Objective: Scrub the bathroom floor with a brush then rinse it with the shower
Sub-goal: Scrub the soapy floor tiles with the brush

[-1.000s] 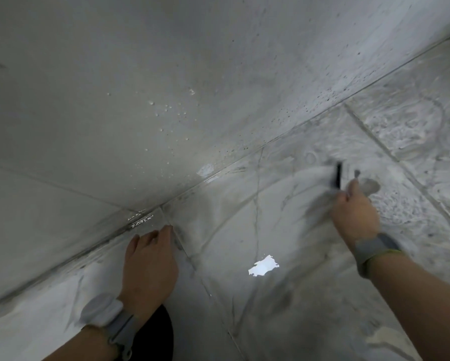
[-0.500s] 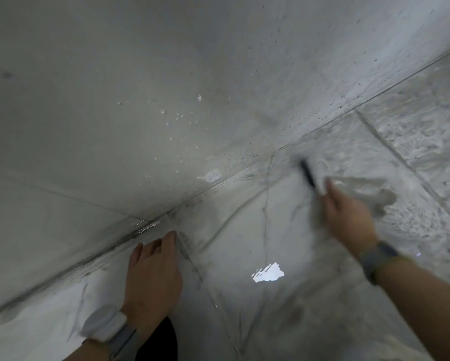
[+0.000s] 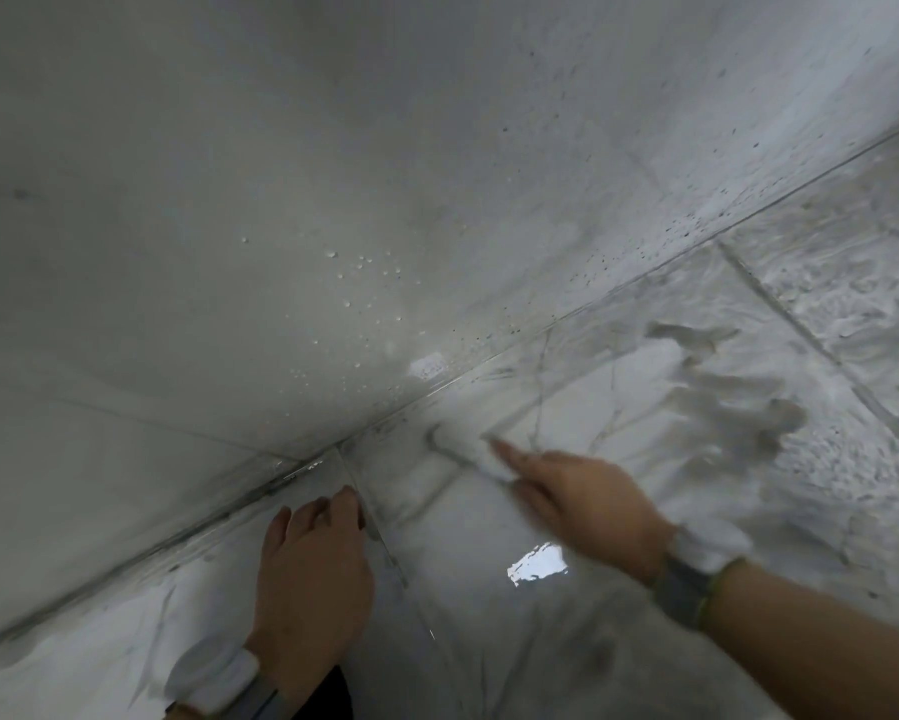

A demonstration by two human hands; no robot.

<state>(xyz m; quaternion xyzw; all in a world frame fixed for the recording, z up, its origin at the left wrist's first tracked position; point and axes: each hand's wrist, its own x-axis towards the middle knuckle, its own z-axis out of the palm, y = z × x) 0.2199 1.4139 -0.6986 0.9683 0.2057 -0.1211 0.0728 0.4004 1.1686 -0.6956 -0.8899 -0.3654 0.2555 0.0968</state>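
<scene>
Right hand point(image 3: 587, 498) grips the blurred brush point(image 3: 463, 449) — left hand point(image 3: 312, 569) flat on the floor point(image 3: 540, 641) beside it.

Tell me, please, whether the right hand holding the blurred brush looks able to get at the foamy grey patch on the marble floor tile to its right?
Probably yes. The right hand with the blurred brush has only bare wet floor tile between it and the foamy grey patch; the left hand rests away from it.
</scene>
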